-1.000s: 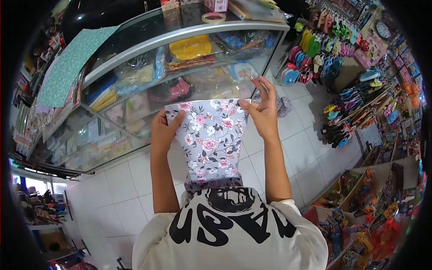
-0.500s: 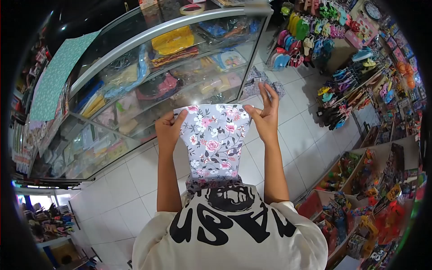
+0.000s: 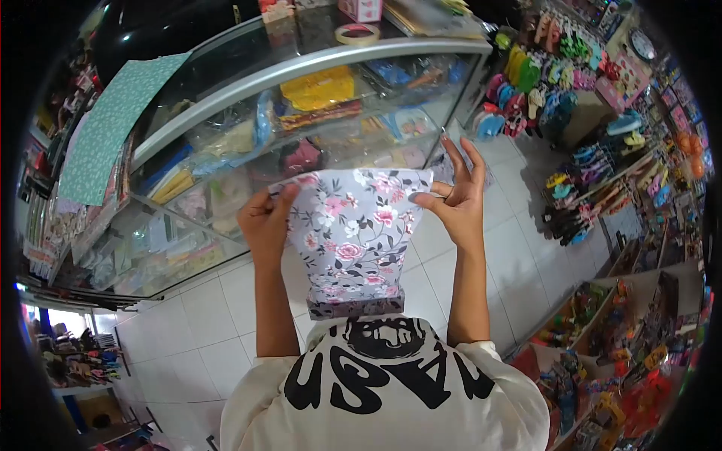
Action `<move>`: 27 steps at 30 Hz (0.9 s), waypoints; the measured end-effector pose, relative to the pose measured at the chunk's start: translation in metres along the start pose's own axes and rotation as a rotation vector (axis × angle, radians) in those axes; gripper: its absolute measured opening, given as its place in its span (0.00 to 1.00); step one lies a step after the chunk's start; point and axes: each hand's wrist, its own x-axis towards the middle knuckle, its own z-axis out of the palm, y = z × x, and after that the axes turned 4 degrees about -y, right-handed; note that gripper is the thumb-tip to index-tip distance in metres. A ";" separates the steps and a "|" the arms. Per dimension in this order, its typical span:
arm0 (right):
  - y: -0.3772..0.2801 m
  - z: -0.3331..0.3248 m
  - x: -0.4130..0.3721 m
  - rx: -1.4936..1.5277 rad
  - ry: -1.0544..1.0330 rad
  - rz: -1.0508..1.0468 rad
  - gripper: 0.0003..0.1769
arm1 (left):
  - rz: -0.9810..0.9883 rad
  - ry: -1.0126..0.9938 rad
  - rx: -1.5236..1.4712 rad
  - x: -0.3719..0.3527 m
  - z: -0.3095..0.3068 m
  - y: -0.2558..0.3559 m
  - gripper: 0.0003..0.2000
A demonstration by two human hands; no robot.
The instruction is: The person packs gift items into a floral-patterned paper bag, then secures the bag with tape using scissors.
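Observation:
A grey sheet with pink and white flowers (image 3: pixel 350 233), looking like wrapping paper, is held up in front of my chest. My left hand (image 3: pixel 266 225) pinches its upper left corner, thumb on the near face and fingers curled behind. At the upper right corner, my right hand (image 3: pixel 460 207) grips the edge between thumb and a finger, while the other fingers point up. Between the hands the top edge spans fairly straight. Lower down the sheet narrows, and a darker strip shows at its bottom end near my shirt (image 3: pixel 391 376).
Ahead stands a glass display case (image 3: pixel 316 56) holding packaged goods, with a roll of tape (image 3: pixel 357 34) on top. A green patterned sheet (image 3: pixel 113 128) drapes over its left part. Sandals (image 3: pixel 526 83) hang at right, above shelves of toys (image 3: pixel 602 346). Tiled floor (image 3: pixel 188 323) lies below.
Both hands have moved slightly apart, the left one leftward and the right one rightward, still holding the floral sheet. Its bottom end sits a little farther left. The camera view has shifted slightly.

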 end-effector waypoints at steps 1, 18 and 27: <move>-0.005 0.009 0.014 -0.006 -0.034 -0.007 0.50 | 0.027 0.045 -0.001 0.013 -0.004 0.006 0.06; 0.033 0.193 0.281 -0.239 0.043 -0.291 0.54 | 0.226 -0.725 0.535 0.440 -0.082 0.146 0.14; 0.091 0.186 0.263 -0.507 0.234 -0.366 0.52 | 0.505 -1.481 0.902 0.512 0.035 0.074 0.15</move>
